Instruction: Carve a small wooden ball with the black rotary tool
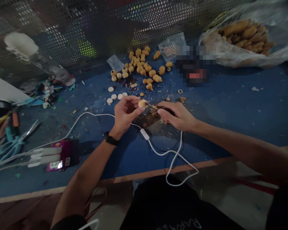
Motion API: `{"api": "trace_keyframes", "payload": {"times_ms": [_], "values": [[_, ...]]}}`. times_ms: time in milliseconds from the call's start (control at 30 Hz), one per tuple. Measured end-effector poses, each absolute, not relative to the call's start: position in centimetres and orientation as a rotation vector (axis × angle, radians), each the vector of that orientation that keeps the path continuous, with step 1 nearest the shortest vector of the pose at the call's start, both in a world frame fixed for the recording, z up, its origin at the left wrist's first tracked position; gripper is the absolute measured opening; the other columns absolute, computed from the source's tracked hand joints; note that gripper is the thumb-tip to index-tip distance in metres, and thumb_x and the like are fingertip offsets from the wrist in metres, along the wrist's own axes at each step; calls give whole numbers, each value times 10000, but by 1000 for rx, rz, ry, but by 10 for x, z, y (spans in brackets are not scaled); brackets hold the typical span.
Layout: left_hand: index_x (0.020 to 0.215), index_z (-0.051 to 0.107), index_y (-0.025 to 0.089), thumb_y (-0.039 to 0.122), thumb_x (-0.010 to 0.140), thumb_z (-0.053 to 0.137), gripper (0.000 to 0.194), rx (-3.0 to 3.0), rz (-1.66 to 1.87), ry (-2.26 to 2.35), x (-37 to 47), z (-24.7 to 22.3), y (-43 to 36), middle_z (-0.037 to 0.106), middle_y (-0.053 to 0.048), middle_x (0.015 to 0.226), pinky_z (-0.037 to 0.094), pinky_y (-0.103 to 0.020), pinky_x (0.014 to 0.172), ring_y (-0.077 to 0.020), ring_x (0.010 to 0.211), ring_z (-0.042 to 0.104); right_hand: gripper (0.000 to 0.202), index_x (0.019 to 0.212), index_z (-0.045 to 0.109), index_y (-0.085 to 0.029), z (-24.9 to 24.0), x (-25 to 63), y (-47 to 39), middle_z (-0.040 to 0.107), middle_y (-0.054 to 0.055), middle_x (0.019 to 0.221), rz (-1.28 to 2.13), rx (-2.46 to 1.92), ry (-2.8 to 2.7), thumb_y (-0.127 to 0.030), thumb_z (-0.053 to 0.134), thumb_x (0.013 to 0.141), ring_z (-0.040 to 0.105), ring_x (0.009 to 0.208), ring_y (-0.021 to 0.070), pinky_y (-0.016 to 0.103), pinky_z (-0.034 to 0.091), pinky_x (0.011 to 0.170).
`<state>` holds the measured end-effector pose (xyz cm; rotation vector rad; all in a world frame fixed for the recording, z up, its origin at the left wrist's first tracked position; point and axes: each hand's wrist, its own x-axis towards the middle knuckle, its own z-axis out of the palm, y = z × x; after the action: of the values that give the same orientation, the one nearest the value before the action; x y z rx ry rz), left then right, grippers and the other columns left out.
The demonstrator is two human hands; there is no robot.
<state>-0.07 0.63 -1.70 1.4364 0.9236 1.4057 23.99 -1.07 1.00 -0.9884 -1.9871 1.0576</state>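
Between the fingertips and thumb of my left hand is a small tan gourd. My right hand is closed around a dark-handled, pen-like corded tool, its thin metal tip meeting the gourd's right side. A white cord runs down from under my right hand, and its inline switch lies on the table below my hands. Whether the tip is inside the gourd or only touching it, I cannot tell. Shavings and cut bits lie beneath my hands.
Several small gourds and white discs lie beyond my hands. A clear bag of larger gourds stands at the back right. At left are scissors, a purple power bank and scraps. A perforated metal screen rises behind.
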Motion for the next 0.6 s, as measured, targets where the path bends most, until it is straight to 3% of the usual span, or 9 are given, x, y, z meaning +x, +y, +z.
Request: {"api": "trace_keyframes", "payload": {"times_ms": [600], "values": [[1039, 723, 234, 395, 711, 971, 441, 1411, 1396, 944, 0, -16, 6, 791, -8, 960, 656, -287, 787, -147, 853, 784, 379, 1061, 692, -176, 14, 240, -12, 614, -11, 661, 1071, -987, -2006, -511, 515, 1056, 582, 590, 144, 268, 447, 576]]}}
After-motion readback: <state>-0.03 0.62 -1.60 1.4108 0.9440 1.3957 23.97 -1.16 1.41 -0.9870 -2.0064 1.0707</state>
